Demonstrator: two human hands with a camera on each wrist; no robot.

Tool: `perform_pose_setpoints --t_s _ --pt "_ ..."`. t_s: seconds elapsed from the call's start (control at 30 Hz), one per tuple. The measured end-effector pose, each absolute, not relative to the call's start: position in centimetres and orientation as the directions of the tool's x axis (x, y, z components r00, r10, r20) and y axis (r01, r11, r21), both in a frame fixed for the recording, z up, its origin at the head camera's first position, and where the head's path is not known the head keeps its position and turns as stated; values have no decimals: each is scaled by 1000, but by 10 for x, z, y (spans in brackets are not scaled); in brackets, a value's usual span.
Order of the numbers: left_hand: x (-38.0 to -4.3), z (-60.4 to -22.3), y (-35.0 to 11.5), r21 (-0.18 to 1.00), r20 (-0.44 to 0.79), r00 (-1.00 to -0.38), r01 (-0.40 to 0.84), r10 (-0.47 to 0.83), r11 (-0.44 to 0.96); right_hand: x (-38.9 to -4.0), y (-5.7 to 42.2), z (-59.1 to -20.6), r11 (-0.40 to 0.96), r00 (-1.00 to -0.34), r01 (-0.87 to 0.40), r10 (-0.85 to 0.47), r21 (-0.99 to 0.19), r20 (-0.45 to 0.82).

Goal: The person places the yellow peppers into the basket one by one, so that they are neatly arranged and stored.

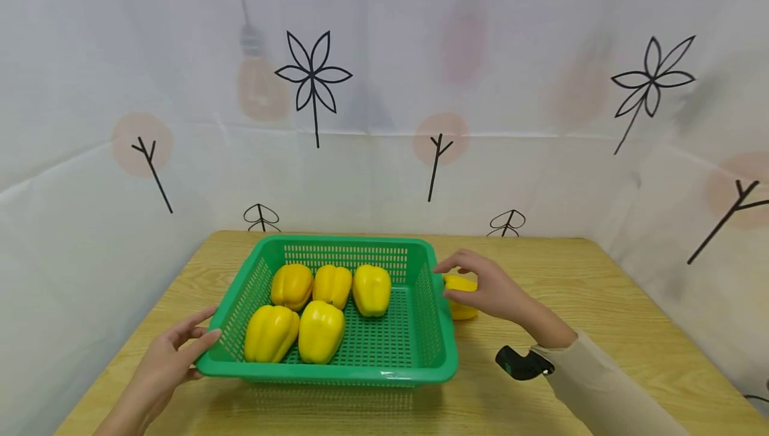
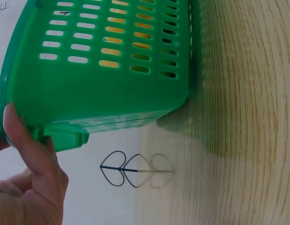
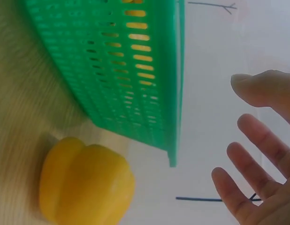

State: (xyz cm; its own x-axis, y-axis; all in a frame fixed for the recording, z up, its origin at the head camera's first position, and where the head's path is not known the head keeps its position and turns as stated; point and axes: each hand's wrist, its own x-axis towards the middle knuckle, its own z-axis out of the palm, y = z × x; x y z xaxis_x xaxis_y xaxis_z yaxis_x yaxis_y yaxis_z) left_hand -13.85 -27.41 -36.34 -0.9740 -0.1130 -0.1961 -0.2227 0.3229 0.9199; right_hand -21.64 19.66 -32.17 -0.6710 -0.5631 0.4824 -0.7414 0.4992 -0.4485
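Note:
A green plastic basket [image 1: 414,374] with slotted walls stands on the wooden table, several yellow bell peppers [image 1: 321,332] lying in its left and middle part. At the basket's left rim, my left hand [image 1: 171,356] grips the edge between thumb and fingers; the left wrist view shows that hand [image 2: 37,178] at the rim's corner. My right hand [image 1: 489,286] hovers beside the right rim, fingers spread and slightly bent, with nothing in them. Below it, one more yellow bell pepper [image 3: 86,183] lies on the table just outside the basket, partly covered by the hand in the head view.
The wooden table [image 1: 541,262] extends to the right of the basket and in front of it. A white cloth [image 1: 372,89] printed with flowers and twigs hangs behind and along both sides. A black wrist device [image 1: 523,364] sits at my right sleeve.

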Motion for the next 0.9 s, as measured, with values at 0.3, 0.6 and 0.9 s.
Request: perform_pose_setpoints --t_s 0.3,0.6,0.9 --pt "-138 -363 -275 917 -201 -973 -227 -110 327 -211 211 -333 533 -711 -703 -507 -471 487" --pt "-139 -363 -276 921 -205 -973 -229 -108 316 -213 225 -355 568 -741 -668 -454 -480 494" --pt "-138 -363 -277 925 -200 -975 -222 -102 307 -215 231 -378 574 -808 -588 -380 -570 450"
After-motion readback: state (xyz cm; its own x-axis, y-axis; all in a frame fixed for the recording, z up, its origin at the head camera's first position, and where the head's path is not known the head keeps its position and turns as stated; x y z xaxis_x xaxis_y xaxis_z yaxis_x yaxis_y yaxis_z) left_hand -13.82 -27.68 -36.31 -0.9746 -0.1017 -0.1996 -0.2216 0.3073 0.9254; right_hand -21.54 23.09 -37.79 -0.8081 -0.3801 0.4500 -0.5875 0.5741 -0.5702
